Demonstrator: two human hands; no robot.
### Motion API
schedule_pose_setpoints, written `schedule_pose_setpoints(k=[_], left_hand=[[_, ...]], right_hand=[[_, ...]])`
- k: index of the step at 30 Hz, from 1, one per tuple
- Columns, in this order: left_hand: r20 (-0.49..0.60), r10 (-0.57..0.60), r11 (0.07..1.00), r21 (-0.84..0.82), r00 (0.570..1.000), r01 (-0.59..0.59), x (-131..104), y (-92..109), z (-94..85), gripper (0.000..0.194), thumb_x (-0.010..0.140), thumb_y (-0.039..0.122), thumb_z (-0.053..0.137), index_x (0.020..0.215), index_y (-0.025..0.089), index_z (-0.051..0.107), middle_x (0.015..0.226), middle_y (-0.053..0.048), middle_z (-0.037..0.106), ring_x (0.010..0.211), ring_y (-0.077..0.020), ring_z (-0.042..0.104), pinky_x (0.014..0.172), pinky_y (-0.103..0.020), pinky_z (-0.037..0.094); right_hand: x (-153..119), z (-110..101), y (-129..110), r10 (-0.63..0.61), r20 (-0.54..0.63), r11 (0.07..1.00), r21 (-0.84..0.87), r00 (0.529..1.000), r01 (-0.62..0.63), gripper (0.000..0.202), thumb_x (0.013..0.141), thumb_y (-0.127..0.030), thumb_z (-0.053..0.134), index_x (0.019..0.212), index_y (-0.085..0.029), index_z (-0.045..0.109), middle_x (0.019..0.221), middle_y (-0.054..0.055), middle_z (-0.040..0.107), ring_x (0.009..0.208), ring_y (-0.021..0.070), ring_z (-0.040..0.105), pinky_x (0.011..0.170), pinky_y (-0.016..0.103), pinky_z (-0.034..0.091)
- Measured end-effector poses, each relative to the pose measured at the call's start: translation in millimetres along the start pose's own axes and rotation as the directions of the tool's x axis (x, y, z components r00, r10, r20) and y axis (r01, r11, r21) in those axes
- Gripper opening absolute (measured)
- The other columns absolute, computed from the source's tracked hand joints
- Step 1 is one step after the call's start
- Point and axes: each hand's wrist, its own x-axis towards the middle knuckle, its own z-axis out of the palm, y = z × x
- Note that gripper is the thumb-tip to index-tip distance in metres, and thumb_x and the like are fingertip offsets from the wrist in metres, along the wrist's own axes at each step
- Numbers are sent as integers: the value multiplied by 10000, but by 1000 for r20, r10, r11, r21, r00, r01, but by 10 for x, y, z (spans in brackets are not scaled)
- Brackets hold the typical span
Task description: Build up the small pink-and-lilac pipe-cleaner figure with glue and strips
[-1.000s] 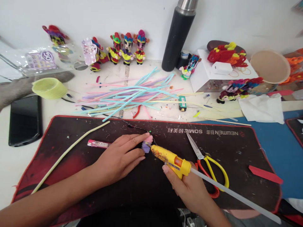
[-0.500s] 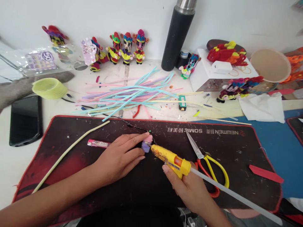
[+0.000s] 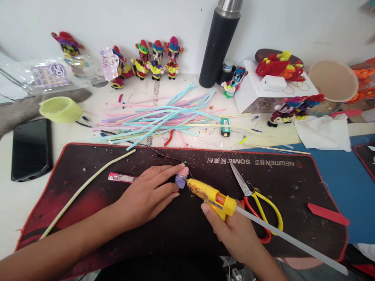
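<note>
My left hand (image 3: 154,187) lies low over the mat, its fingers closed on a small pink and purple pipe-cleaner piece (image 3: 181,181). A green tip shows at the top of that piece. In my right hand (image 3: 234,230) is a yellow hot glue gun (image 3: 209,195), gripped by the handle, with a long clear glue stick (image 3: 290,239) out of its back. The gun's nozzle points left and meets the side of the small piece, or comes very close. A pink-capped pen (image 3: 120,177) lies partly under my left hand.
Scissors (image 3: 254,203) with red and yellow handles lie right of the glue gun on the dark mat (image 3: 164,234). Behind are pastel pipe cleaners (image 3: 164,117), several small figures (image 3: 157,58) and a black flask (image 3: 219,47). A phone (image 3: 31,148) lies at left.
Almost nothing differs. The glue gun's nozzle and both hands keep the same place at the small pink and purple piece.
</note>
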Motion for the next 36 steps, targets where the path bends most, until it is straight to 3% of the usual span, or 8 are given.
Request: schedule_pose_setpoints(k=[11,18,26,36], left_hand=[[6,2,1000,-1,1000,-2,-3,-3,10,102,1014,176,597,1062,193,685,1538,-134,585,1309,-281,617,1071,-448,527],[14,8,1000,5,1000,-8,-8,1,1,103,1021,174,587,1068,194,677,1543,-134,578,1315,-282,611,1069,-452,522],[17,8,1000,1,1000,-8,-5,1,3,90,1020,172,594,1061,190,673,1542,-139,576,1317,-287,608,1072,-458,515],[24,7,1000,-3,1000,-7,-7,1,6,91,1015,168,603,1071,189,671,1552,-139,567,1328,-282,599,1084,-448,504]], right_hand=[[-16,-4,2,18,4,1000,20,1000,-18,453,1047,-560,486,814,-238,703,516,8,590,553,212,642,503,277,482],[-28,-3,-3,10,-6,999,45,1000,-10,459,1053,-552,467,788,-246,683,493,5,559,560,222,643,512,290,488],[-18,5,9,16,-2,999,36,1000,-16,416,1041,-538,500,864,-234,722,504,-1,573,566,221,652,517,281,485],[-7,28,24,-25,-10,998,51,1000,26,372,1048,-490,500,887,-250,734,449,-27,510,463,203,575,474,290,428]])
